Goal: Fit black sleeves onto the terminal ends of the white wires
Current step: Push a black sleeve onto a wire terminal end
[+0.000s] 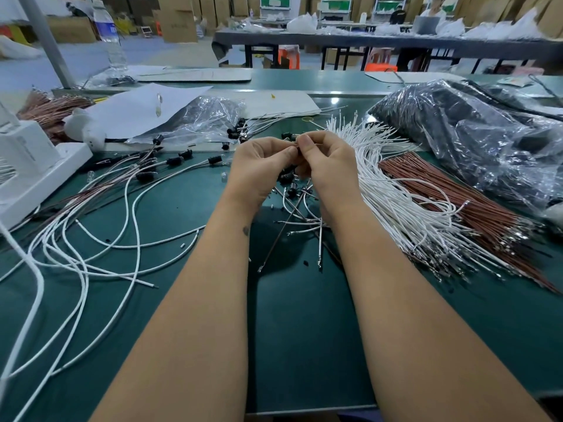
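Both hands meet over the middle of the green worktop (289, 345), raised a bit above it. Left hand (259, 169) has thumb & forefinger curled in a tight pinch grip on a small black sleeve (298, 151), only a sliver of it showing btw the fingertips. Right hand (327, 161) is pinched too, fingers curled, thumbnail up, gripping a thin wire end right against the sleeve; a short bit of wire pokes out past the right fingers. Can't tell if the terminal is inside the sleeve yet, fingers hide it.

White wires (393, 190), a big fanned bundle, lie just right of the hands, w/ a brown wire bundle (457, 205) beside them further right. Loose black sleeves (288, 178) & a few short wires sit on the worktop under the hands. Finished wires w/ sleeves on (175, 161) trail off to the left in long loops. Clear plastic bag (207, 117) behind the hands at left, big dark-filled bag (475, 132) at right. White box (27, 166) at far left edge, water bottle (109, 35) behind.
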